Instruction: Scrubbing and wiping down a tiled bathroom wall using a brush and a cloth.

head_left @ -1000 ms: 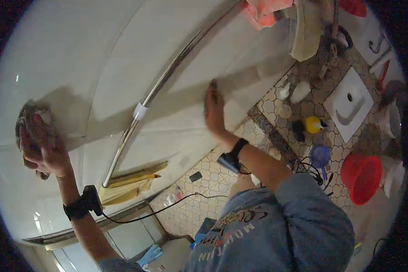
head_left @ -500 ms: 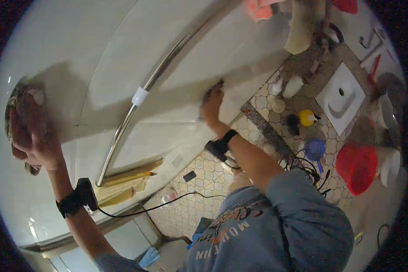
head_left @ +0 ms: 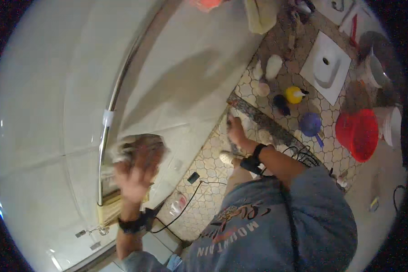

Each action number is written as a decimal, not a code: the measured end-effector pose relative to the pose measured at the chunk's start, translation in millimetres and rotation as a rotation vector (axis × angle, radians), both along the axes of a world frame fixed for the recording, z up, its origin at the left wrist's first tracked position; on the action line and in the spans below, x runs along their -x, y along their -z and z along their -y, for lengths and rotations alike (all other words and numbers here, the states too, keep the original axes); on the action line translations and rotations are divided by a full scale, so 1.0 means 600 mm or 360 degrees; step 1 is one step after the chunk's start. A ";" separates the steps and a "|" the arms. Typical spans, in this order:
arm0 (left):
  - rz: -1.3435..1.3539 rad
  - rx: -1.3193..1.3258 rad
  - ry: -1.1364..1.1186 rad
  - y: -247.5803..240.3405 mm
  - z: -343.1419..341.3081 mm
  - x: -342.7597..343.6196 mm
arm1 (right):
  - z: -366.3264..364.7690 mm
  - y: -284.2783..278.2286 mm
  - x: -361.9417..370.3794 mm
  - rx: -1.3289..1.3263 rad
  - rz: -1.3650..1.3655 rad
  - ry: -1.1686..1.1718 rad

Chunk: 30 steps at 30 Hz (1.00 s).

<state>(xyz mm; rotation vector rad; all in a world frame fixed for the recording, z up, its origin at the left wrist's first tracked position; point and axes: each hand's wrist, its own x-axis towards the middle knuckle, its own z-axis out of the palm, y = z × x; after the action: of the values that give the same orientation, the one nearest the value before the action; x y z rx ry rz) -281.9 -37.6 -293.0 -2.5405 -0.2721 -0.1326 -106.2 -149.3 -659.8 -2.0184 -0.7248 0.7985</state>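
My left hand [head_left: 135, 177], blurred by motion, grips a crumpled dark grey-and-white cloth [head_left: 143, 144]. It is in front of the pale tiled wall [head_left: 36, 99], to the right of the long metal pole [head_left: 118, 86]; whether the cloth touches the wall I cannot tell. Lower down and to the right, my right hand [head_left: 237, 133] is closed over the patterned floor near the foot of the wall. A small dark thing [head_left: 229, 120] shows at its fingers, too unclear to name. Both wrists wear black bands with small devices.
A white squat toilet [head_left: 326, 68] is set in the floor at the right. Near it are a yellow bottle [head_left: 294, 95], a blue dipper [head_left: 311, 124], a red basin [head_left: 358, 136] and a white bucket [head_left: 389, 127]. A stone ledge [head_left: 269, 124] crosses the floor; black cables [head_left: 303, 156] lie beside it.
My left hand has swung right with the cloth, across the pole's line. My right hand has come down from the wall toward the floor. The whole view has shifted.
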 end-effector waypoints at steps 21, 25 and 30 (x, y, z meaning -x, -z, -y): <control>-0.0551 0.1370 -0.1319 0.298 0.173 0.264 | -0.240 0.075 -0.130 -0.0085 -0.0129 0.0375; -0.0418 0.1493 -0.1384 0.297 0.201 0.301 | -0.328 0.097 -0.083 -0.0335 0.0039 0.0761; -0.0334 0.1179 -0.1389 0.277 0.154 0.236 | -0.310 0.070 0.048 -0.0079 -0.0311 0.0148</control>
<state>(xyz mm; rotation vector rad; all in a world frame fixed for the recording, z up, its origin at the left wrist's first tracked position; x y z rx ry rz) -423.3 -129.9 -458.9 -2.8075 -1.5247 0.6769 -135.0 36.6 -702.0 -1.8839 -0.5302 0.8995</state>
